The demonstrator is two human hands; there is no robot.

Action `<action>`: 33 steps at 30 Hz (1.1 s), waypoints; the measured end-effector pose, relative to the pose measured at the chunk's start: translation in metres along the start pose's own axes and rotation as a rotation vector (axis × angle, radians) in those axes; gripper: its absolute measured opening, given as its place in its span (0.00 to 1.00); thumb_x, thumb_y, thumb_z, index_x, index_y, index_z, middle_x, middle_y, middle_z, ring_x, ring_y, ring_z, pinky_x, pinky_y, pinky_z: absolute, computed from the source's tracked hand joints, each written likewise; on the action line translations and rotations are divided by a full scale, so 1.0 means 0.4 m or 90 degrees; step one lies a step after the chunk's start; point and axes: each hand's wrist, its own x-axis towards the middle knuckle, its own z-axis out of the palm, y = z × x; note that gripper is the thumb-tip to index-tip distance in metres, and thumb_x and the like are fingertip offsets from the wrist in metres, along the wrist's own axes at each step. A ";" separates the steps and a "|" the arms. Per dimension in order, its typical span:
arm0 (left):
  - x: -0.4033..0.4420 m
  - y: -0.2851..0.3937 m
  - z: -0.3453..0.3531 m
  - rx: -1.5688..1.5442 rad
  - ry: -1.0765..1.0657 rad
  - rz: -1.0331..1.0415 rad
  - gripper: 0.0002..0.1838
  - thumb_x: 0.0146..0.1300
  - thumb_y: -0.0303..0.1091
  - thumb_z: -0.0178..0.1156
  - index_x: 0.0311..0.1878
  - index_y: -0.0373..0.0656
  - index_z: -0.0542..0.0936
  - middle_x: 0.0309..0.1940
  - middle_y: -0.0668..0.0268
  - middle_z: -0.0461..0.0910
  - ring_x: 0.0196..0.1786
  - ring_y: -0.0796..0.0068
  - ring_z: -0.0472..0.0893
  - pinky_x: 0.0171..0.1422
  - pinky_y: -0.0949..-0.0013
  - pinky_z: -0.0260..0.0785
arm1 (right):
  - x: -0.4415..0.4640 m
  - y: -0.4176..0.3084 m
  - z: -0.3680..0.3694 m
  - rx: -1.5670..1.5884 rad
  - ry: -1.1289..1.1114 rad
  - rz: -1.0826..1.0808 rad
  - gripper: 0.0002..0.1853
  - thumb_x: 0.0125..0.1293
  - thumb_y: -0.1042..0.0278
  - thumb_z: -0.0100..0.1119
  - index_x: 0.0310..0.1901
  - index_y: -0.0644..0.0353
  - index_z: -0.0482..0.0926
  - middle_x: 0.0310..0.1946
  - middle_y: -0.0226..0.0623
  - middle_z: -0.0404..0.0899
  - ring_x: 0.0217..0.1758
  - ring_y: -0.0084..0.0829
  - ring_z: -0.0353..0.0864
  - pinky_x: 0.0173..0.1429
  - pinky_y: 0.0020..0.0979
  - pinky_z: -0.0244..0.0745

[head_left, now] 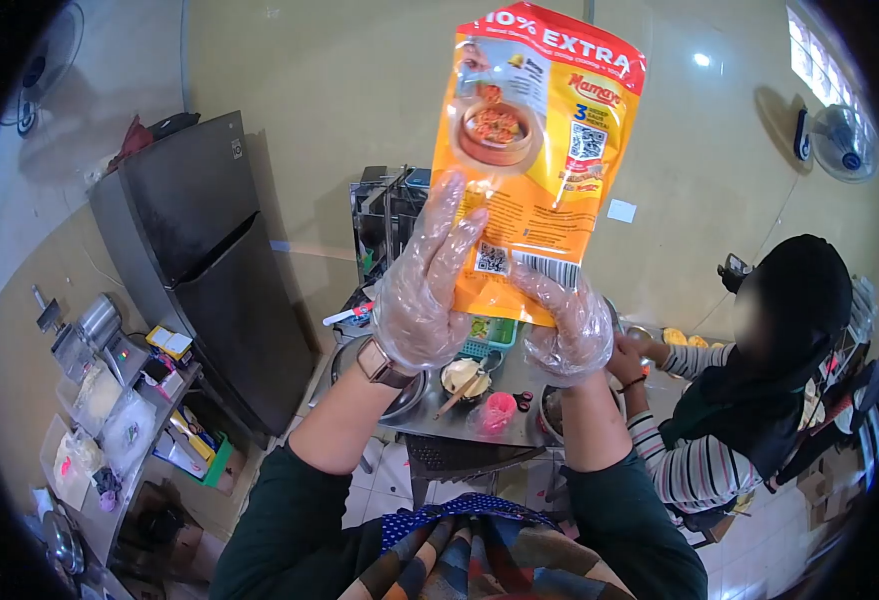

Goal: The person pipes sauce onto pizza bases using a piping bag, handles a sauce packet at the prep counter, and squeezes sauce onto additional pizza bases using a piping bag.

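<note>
An orange and yellow pouch [545, 170] with a red top band is held upright in front of me, its printed side facing me. My left hand [425, 285], in a clear plastic glove, grips its lower left edge, fingers lying over the front. At the lower right edge my right hand [570, 325], gloved the same way, holds it with the fingers near the barcode. Below the hands, on the metal table [430, 420], are a bowl of pale cream stuff [463, 378], a pink item [498, 412] and scissors [524, 401].
A co-worker [740, 400] in a black head covering and striped sleeves stands at the right, hands near the table's right end. A dark fridge [205, 260] stands left. Shelving [150, 440] with boxes and bags is at the far left.
</note>
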 end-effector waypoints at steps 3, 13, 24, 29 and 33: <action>-0.005 -0.034 0.008 0.037 0.035 0.034 0.25 0.45 0.23 0.55 0.52 0.36 0.70 0.56 0.46 0.64 0.57 0.50 0.68 0.56 0.61 0.64 | 0.038 -0.016 0.001 -0.049 -0.038 -0.081 0.28 0.35 0.83 0.54 0.46 0.57 0.74 0.40 0.48 0.76 0.36 0.44 0.79 0.33 0.35 0.75; 0.006 -0.065 0.041 0.080 0.229 0.067 0.18 0.46 0.21 0.53 0.45 0.37 0.74 0.46 0.51 0.74 0.46 0.55 0.77 0.45 0.65 0.70 | 0.051 0.010 -0.010 -0.288 -0.003 -0.109 0.26 0.37 0.82 0.54 0.45 0.55 0.74 0.33 0.45 0.77 0.21 0.36 0.73 0.23 0.32 0.66; -0.128 -0.085 0.122 -0.094 0.200 0.024 0.08 0.55 0.32 0.51 0.34 0.41 0.77 0.40 0.54 0.78 0.39 0.59 0.79 0.42 0.65 0.70 | -0.146 0.040 0.112 1.233 0.488 0.781 0.28 0.55 0.58 0.51 0.57 0.59 0.63 0.52 0.43 0.68 0.55 0.38 0.68 0.55 0.43 0.67; -0.307 -0.069 0.162 -0.148 -0.087 -0.048 0.12 0.45 0.25 0.58 0.37 0.43 0.76 0.44 0.55 0.76 0.45 0.59 0.78 0.46 0.65 0.70 | -0.294 0.155 0.139 0.955 0.409 0.856 0.23 0.54 0.63 0.58 0.50 0.64 0.67 0.44 0.44 0.74 0.43 0.38 0.77 0.48 0.40 0.73; -0.343 0.044 0.151 -0.571 -0.056 -0.389 0.27 0.45 0.19 0.57 0.53 0.39 0.67 0.54 0.55 0.68 0.57 0.60 0.69 0.58 0.63 0.63 | -0.326 0.157 0.076 0.857 0.407 0.912 0.19 0.52 0.72 0.59 0.47 0.65 0.69 0.40 0.42 0.75 0.42 0.36 0.77 0.46 0.37 0.75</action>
